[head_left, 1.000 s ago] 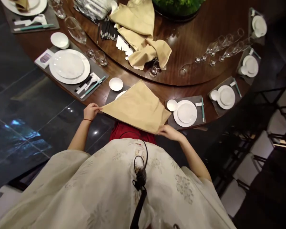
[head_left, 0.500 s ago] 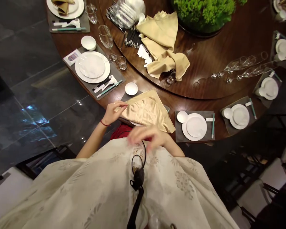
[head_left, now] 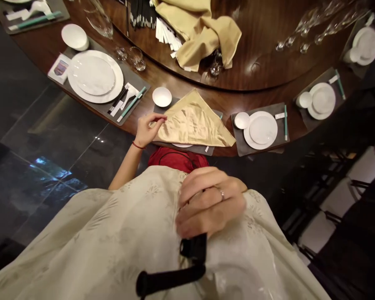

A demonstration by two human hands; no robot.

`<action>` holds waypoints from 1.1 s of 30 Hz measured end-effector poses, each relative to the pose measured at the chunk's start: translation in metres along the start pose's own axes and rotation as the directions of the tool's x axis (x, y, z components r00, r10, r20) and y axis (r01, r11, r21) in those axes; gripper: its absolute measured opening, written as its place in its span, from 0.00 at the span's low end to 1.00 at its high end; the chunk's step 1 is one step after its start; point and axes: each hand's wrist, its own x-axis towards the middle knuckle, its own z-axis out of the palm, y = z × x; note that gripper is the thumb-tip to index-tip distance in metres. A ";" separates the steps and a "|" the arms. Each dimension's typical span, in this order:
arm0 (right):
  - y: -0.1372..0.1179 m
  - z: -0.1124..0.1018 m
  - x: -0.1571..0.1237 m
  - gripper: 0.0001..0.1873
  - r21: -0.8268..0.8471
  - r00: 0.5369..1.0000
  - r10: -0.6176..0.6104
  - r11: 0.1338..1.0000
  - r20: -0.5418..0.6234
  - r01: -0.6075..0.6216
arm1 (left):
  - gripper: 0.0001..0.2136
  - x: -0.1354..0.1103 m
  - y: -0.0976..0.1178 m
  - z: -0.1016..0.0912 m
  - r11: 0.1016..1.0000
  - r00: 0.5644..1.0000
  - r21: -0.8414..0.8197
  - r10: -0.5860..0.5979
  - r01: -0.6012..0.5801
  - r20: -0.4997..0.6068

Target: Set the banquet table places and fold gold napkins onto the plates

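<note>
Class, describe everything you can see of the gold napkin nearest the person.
The gold satin napkin is glossy, softly creased, folded into a triangle, apex toward the table's centre. It lies on a dark grey placemat, over a white plate whose rim shows beneath. The person's left hand rests near its left corner.

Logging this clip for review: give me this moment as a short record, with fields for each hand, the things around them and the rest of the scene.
Left hand: fingertips at the left corner of a gold satin napkin; red cord bracelet on the wrist.
Right hand: curled against a cream patterned robe at the chest, above a black camera mount; ring on one finger.
Things: napkin folded into a triangle over a dark place mat, a white plate showing beneath; small white bowl beyond.
Rest: round wooden table, crumpled napkin, white place settings.
</note>
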 end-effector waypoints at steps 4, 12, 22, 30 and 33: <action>-0.010 0.017 -0.007 0.18 -0.071 0.960 -0.009 0.997 -0.281 -0.012 | 0.08 -0.009 -0.021 0.009 0.997 0.998 -0.042 -0.059 0.060 0.021; -0.007 0.039 -0.019 0.17 -0.025 0.974 0.105 0.993 -0.201 -0.112 | 0.15 -0.054 -0.139 0.041 0.940 0.874 0.190 -0.335 0.283 0.353; 0.030 0.023 0.001 0.19 0.470 0.954 -0.095 0.881 0.283 -0.052 | 0.14 -0.077 -0.184 0.058 0.856 0.843 0.274 -0.497 0.438 0.205; 0.165 -0.041 -0.072 0.29 0.230 0.595 0.781 0.625 -0.192 -0.746 | 0.20 -0.056 -0.199 0.065 0.790 0.861 0.384 -0.508 0.479 -0.029; 0.259 -0.069 -0.113 0.24 -0.049 0.245 0.852 0.252 -0.463 -0.967 | 0.17 -0.045 -0.208 0.072 0.772 0.841 0.404 -0.541 0.491 0.010</action>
